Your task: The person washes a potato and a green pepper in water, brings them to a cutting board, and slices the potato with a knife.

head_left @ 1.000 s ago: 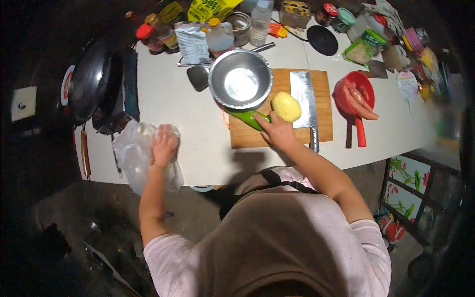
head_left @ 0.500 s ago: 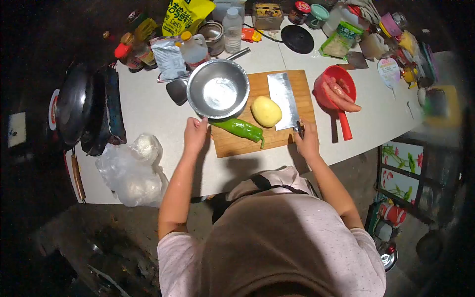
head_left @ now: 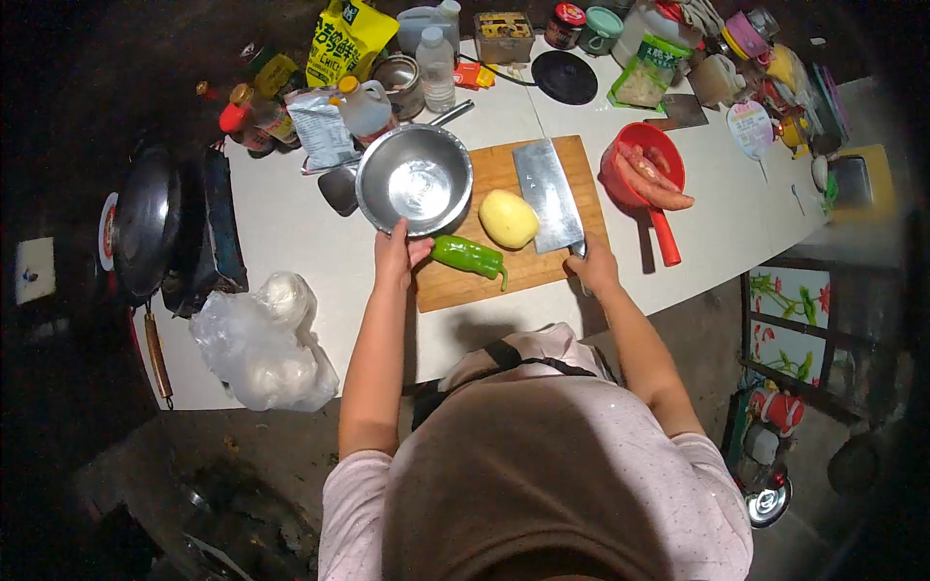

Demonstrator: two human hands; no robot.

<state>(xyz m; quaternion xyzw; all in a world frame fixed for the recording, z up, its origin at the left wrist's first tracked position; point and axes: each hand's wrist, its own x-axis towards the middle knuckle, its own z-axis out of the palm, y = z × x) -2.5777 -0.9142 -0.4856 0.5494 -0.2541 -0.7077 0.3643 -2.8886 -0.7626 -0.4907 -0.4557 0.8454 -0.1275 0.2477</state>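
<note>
My left hand (head_left: 394,257) is at the near rim of a metal bowl (head_left: 417,184), a fingertip up against it. Its fingers are apart, and some reach toward the blunt end of a green pepper (head_left: 467,256). My right hand (head_left: 596,263) is closed around the handle of a cleaver (head_left: 547,194), whose broad blade lies over the wooden cutting board (head_left: 455,293). Between bowl and blade sits a peeled potato (head_left: 509,220). The bowl partly overlaps the board's left side.
Right of the board stands a red long-handled strainer (head_left: 663,232) with pinkish pieces (head_left: 654,182). Plastic bags (head_left: 257,344) lie at the table's left front. Bottles (head_left: 436,73), jars and packets line the back. A wok (head_left: 145,223) stands at far left.
My left hand has shifted right along the bowl rim, and its fingers have spread toward the pepper. My right hand wraps the cleaver handle more fully, and the blade has turned slightly.
</note>
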